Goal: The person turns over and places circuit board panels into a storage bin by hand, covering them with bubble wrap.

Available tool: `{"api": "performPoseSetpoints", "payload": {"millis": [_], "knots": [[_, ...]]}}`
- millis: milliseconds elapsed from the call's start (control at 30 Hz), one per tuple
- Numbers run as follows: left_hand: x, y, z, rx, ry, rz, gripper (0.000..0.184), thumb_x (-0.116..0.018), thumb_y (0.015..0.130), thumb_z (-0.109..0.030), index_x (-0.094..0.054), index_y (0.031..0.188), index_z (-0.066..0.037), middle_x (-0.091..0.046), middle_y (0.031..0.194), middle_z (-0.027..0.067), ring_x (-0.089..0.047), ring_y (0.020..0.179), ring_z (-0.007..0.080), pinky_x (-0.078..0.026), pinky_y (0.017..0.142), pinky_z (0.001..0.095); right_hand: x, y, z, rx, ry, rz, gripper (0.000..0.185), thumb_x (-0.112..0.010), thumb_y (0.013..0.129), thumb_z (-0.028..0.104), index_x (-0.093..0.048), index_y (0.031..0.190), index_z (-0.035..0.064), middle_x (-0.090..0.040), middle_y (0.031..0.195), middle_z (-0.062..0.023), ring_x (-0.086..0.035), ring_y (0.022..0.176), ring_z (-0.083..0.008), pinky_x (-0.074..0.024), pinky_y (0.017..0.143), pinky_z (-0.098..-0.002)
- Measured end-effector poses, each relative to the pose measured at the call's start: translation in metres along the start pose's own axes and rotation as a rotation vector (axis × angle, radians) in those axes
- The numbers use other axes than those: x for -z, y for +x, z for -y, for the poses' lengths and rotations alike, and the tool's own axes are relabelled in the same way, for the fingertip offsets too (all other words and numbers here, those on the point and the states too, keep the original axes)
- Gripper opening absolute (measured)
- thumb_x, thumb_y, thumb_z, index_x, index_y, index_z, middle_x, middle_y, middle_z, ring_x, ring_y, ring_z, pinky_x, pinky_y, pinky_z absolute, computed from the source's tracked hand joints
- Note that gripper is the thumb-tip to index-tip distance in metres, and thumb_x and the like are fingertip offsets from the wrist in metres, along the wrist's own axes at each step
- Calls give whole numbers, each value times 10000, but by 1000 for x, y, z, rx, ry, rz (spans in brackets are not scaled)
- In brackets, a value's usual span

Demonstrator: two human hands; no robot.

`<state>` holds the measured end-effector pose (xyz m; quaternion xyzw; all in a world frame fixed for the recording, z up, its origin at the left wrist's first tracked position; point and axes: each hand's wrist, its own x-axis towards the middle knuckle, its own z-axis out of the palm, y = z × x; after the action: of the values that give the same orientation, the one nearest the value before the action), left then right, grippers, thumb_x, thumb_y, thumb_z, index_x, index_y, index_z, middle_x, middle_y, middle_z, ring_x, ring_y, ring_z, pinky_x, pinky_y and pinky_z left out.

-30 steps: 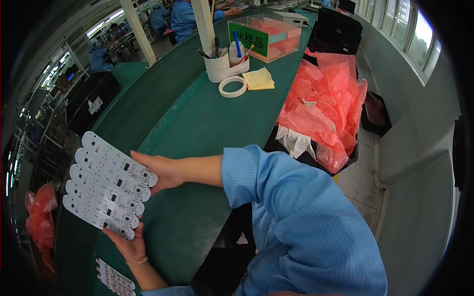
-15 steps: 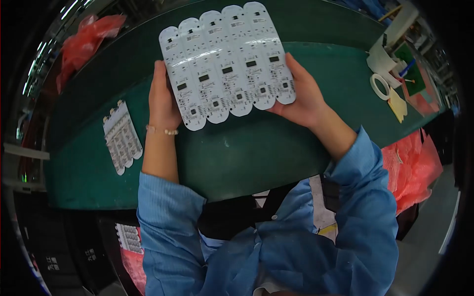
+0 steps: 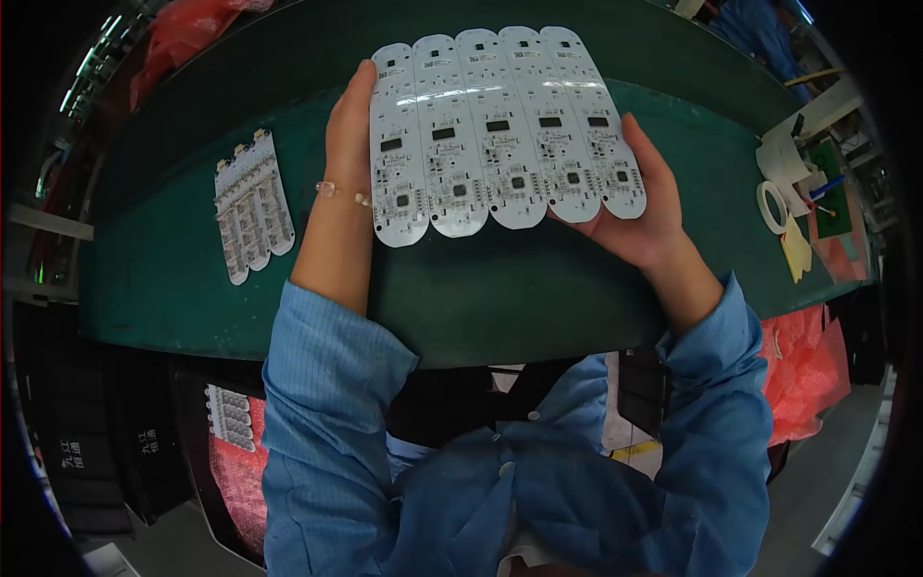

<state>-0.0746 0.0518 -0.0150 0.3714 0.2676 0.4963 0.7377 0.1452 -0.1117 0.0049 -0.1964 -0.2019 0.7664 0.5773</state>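
A white circuit board panel point(image 3: 500, 135), made of several round-ended strips side by side, is held up above the green table point(image 3: 461, 317). At its left edge my left hand point(image 3: 351, 130) grips it, with a beaded bracelet at the wrist. My right hand point(image 3: 644, 207) holds the lower right corner, thumb beside the edge and fingers partly hidden underneath. Dark chips and small parts show on the panel's upper face, and light glints across it. Another, smaller board panel point(image 3: 254, 207) lies on the table to the left of my left forearm.
At right are a tape roll point(image 3: 772, 208), yellow notes point(image 3: 796, 250) and a white pen holder point(image 3: 784, 159). Pink bubble wrap point(image 3: 803, 370) lies beyond the table's right end. Below left, a black bin point(image 3: 207, 481) holds pink wrap and a board point(image 3: 231, 417). Red plastic point(image 3: 183, 38) hangs top left.
The view has swung from the right side to face the table. Both hands have kept hold of the panel, which now appears at the upper middle, turned with its strips nearly upright.
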Motion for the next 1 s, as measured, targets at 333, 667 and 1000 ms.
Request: {"api": "performPoseSetpoints", "payload": {"millis": [333,667,1000], "knots": [[-2,-3,-3,24,102,-108,458,-536,856,-422,-596,1012,5,-633,934,115,-613,795,196,-492,671,319,-2,-1,-1,-5,38,54,563,-364,913,493,-385,1330,115,-440,1324,-111,-464,1180,-292,-399,946,-472],[0,-5,-5,-77,131,-102,322,-605,833,-271,-609,961,25,-644,904,112,-625,759,188,-501,646,306,-3,-2,0,4,33,42,563,-380,905,502,-412,1314,116,-482,1289,-96,-475,1167,-265,-395,942,-435],[-10,-6,-5,-85,180,-186,285,-572,857,-219,-600,970,41,-644,898,110,-627,757,185,-507,651,301,0,-1,1,17,43,71,554,-377,905,504,-424,1307,126,-495,1275,-74,-495,1135,-247,-390,936,-398]]}}
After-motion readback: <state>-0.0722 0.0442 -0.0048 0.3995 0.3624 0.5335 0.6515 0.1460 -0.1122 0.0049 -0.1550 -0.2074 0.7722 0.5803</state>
